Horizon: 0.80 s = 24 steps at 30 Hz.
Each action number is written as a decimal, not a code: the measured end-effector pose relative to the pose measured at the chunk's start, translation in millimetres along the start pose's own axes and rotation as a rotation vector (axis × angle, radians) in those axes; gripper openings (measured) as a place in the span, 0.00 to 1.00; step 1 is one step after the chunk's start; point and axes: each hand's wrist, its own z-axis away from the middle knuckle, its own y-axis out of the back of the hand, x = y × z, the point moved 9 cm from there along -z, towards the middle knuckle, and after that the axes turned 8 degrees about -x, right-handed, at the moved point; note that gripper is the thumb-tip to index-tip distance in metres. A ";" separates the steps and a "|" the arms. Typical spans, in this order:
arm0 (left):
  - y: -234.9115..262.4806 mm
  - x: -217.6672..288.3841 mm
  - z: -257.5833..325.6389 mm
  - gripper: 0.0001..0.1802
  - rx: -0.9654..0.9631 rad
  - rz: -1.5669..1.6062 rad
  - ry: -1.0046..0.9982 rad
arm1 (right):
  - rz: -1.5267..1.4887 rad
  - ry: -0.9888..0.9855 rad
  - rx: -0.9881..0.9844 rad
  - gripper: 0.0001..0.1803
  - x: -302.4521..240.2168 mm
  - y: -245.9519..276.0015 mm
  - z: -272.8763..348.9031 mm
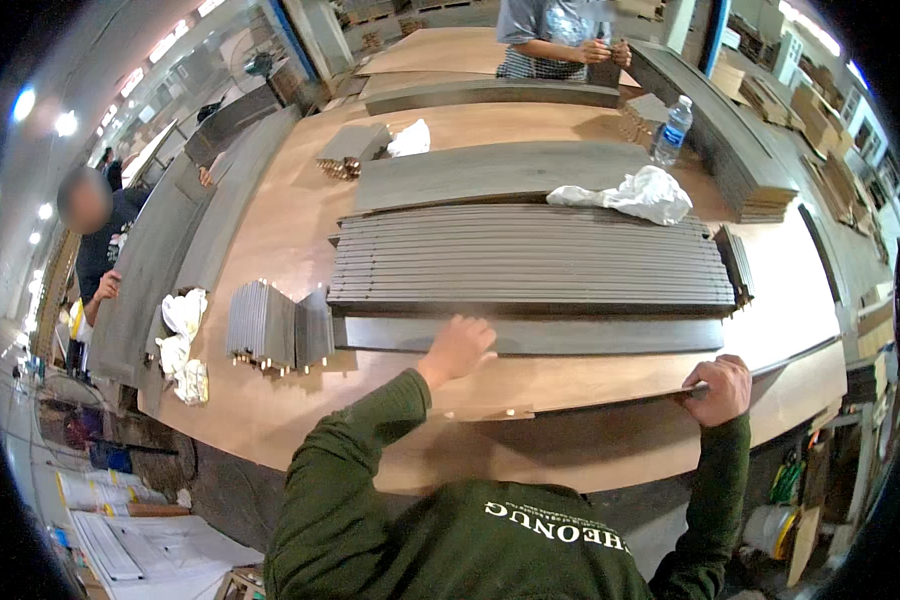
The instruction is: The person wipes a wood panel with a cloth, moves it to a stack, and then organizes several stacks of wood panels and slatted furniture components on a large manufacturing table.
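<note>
My right hand (720, 390) is closed round the edge of a long thin board (610, 403), which shows almost edge-on above the near side of the table. Small pale pegs show near its left end. My left hand (460, 348) reaches forward, fingers stretched out, at the near edge of a flat grey panel (590, 336); whether it touches the panel I cannot tell. Behind that panel lies a wide stack of grey slats (530, 262). To the left stand short grey pieces (262, 325) with pegs along their lower ends.
Crumpled white plastic (655, 196) lies on a grey board behind the slats. A water bottle (673, 130) stands at the back right, by long stacked boards (720, 150). One co-worker (560, 40) stands across the wooden table (260, 215); another person (105, 240) holds a panel at left.
</note>
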 end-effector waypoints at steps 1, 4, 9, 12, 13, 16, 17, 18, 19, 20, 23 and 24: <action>3.3 -1.2 8.9 0.24 0.127 0.029 -0.023 | -0.009 0.000 0.005 0.10 1.2 -0.2 -0.5; -4.6 -20.3 24.6 0.38 0.236 0.141 0.112 | 0.047 -0.051 -0.075 0.10 8.8 -8.3 -0.6; -18.9 -34.6 5.5 0.41 -0.086 0.118 0.103 | 0.046 -0.038 -0.053 0.10 9.4 -11.9 0.8; -17.0 -21.2 3.9 0.37 -0.196 0.072 0.015 | 0.000 -0.042 -0.026 0.10 6.8 -14.6 -0.1; -2.1 -11.6 3.5 0.36 -0.119 0.109 -0.030 | 0.052 -0.047 -0.050 0.09 9.2 -14.7 1.0; 67.4 18.2 13.1 0.35 0.072 0.130 -0.068 | 0.047 -0.095 -0.015 0.09 22.9 -10.5 6.6; 86.5 36.1 5.5 0.35 0.113 0.174 -0.107 | 0.078 -0.095 0.022 0.10 26.0 -1.7 14.6; 110.2 47.4 8.9 0.38 0.187 0.082 -0.135 | 0.041 -0.053 0.061 0.13 33.4 -4.0 21.6; 111.0 39.7 11.7 0.41 0.193 0.019 -0.115 | 0.170 -0.116 -0.180 0.15 30.1 -15.5 14.0; 138.6 48.7 23.2 0.41 0.352 0.025 -0.175 | 0.123 -0.042 -0.112 0.17 29.2 -14.6 9.1; 201.8 75.9 33.6 0.35 0.469 -0.021 -0.187 | 0.099 -0.023 -0.211 0.15 25.5 -19.8 -9.4; 226.5 87.6 46.2 0.35 0.530 -0.059 -0.208 | -0.007 0.055 -0.178 0.14 12.1 -10.6 -18.7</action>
